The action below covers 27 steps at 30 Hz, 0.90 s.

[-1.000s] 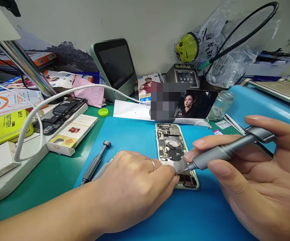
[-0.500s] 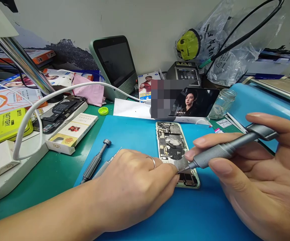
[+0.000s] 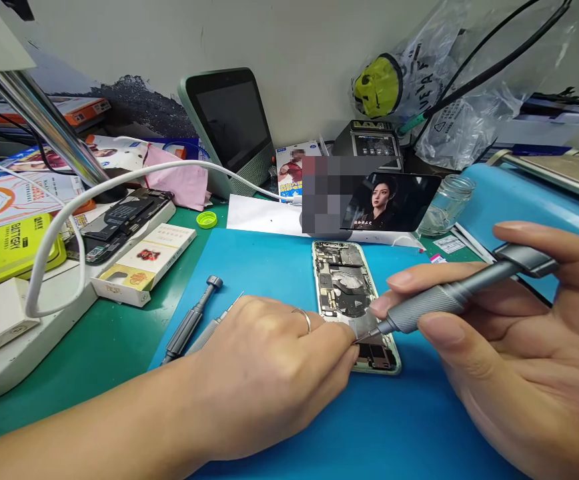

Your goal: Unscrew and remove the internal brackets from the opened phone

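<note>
An opened smartphone (image 3: 349, 287) lies on the blue mat, its circuit boards and round charging coil exposed. My right hand (image 3: 529, 360) grips a grey precision screwdriver (image 3: 427, 308), with the index finger on the handle's end cap. Its thin tip points down-left to the fingertips of my left hand (image 3: 274, 373), over the phone's lower part. My left fingers are curled and pinched together; anything between them is hidden. Left of this hand lie a dark grey screwdriver (image 3: 194, 320) and a slim metal tool (image 3: 210, 335), partly covered by the hand.
A white cable (image 3: 134, 175) arches across the left side. Beyond it are a cigarette-style box (image 3: 147, 261), another opened phone (image 3: 119, 223) and a green cap (image 3: 206, 219). At the back stand a smart display (image 3: 232, 120), a propped phone (image 3: 394, 203) and a glass jar (image 3: 449, 203).
</note>
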### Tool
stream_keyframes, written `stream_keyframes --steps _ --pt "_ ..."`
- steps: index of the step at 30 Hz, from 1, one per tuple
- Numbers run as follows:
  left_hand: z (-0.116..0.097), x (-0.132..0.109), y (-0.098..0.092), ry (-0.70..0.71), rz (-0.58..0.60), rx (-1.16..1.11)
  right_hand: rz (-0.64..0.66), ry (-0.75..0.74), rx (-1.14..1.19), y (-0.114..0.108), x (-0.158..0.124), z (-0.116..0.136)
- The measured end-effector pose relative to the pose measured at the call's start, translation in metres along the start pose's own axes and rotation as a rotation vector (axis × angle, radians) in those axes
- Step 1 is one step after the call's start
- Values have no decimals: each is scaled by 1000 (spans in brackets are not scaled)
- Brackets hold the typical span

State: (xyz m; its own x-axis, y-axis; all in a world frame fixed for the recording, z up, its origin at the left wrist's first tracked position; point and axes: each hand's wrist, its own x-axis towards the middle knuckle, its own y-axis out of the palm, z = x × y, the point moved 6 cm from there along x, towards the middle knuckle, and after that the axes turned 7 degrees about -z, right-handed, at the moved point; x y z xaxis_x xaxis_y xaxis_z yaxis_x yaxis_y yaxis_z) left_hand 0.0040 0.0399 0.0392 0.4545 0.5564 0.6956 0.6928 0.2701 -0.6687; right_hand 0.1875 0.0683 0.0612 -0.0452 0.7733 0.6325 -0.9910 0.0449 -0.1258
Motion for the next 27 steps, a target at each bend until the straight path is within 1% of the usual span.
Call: stream_keyframes --steps 8,13,17,22,25,27 --pt "-1 -1 0 0 4 2 12 -8 -15 4 2 -2" --pt "-1 -1 0 -16 15 1 7 38 -36 3 4 -3" --pt "1 -1 -1 -11 14 5 10 18 -45 3 3 -1" --pt "1 -1 1 -20 21 9 3 28 -47 -1 1 -3" --pt "1 -2 -1 -40 20 23 66 45 -93 -1 0 -6" --pt "-1 -1 -5 -41 1 32 61 54 -83 -1 1 -7"
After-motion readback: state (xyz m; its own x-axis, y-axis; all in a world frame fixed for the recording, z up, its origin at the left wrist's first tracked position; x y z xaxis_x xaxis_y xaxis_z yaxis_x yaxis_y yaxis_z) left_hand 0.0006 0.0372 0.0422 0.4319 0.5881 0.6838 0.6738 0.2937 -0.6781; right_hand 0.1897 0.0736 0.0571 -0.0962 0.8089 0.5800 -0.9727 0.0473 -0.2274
